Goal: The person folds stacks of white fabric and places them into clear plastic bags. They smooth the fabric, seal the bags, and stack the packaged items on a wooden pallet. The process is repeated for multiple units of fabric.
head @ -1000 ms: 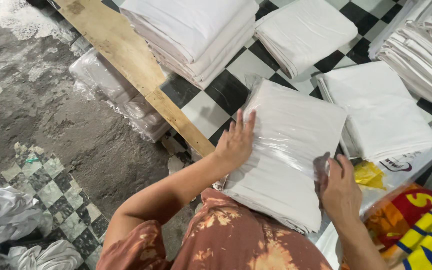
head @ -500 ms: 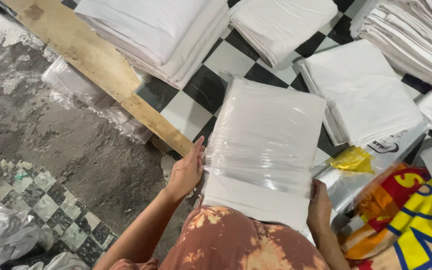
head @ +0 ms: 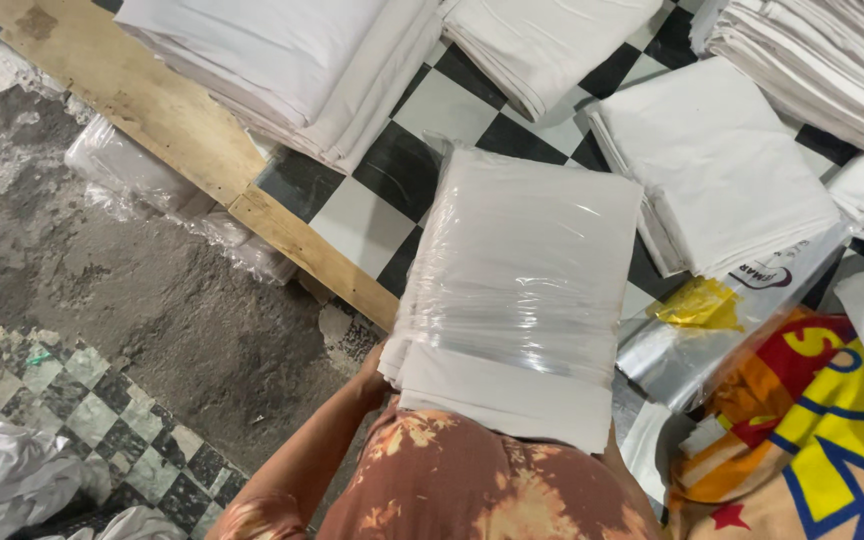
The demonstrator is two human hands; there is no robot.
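Note:
A stack of folded white cloth (head: 517, 290) lies on my lap, its far part sheathed in a clear plastic bag (head: 532, 250) and its near end bare. My left hand (head: 370, 368) grips the stack's near left corner from below; only its knuckles and forearm show. The stack and my orange-patterned knee (head: 472, 490) hide my right hand.
Further stacks of white cloth (head: 282, 60) (head: 722, 160) rest on a black-and-white checked board (head: 372, 190) edged by a wooden plank (head: 152, 110). A silver bag with a yellow patch (head: 697, 310) and a colourful printed sack (head: 812, 430) lie at the right. Rough concrete floor (head: 132, 300) is at the left.
The stack slid further into the plastic bag and toward me. My left hand dropped from its top to the near left corner; my right hand went out of sight behind it.

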